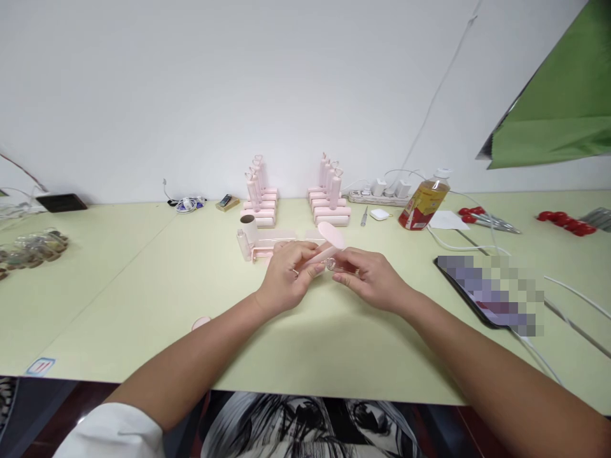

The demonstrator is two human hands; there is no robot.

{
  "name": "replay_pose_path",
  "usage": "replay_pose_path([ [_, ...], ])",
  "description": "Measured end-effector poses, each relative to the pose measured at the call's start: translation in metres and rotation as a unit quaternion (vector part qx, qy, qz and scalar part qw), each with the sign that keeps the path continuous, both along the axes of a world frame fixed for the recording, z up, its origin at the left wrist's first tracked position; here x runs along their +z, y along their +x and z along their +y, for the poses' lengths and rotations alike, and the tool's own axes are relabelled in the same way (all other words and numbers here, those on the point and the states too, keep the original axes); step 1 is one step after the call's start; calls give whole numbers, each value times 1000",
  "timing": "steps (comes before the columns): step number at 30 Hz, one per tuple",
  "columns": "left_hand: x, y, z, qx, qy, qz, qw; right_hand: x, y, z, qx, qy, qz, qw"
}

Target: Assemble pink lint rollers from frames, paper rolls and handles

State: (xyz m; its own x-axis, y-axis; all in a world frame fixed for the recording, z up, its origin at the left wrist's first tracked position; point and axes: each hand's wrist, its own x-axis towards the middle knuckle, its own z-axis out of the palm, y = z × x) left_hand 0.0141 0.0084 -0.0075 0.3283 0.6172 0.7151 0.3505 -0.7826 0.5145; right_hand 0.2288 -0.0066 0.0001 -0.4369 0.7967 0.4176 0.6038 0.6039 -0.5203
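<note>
My left hand (289, 270) is closed around a pale pink plastic roller part with a round disc (331, 235) at its upper end, tilted up to the right. Close against it, my right hand (375, 277) pinches a small, shiny clear piece (330, 264) with a ring-like end, partly hidden by the fingers. Both hands meet above the table front. Just behind them lie a white roll with a brown core (248, 229), a small pink handle (244, 245) standing upright and some pink frame parts (261, 254). Beside my left forearm, a pink disc (201, 322) is partly covered.
Two rows of pink lint rollers (260, 207) (333, 207) stand near the wall. A drink bottle (424, 200), power strip (377, 196), screwdriver (364, 216) and phone (482, 292) with white cables are to the right. Red-handled tools (477, 216) lie beyond; bagged items (33, 248) lie far left.
</note>
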Motion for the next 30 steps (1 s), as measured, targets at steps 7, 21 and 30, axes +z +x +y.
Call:
replay_pose_path([
  [7,-4,-10,12,123,-37,43,991,-8,35,19,-38,-157,-210,964],
  [21,-6,5,11,113,69,229,964,-7,-8,4,20,-167,291,942],
  [30,-2,7,23,151,137,286,936,1,3,11,-56,-133,207,968],
])
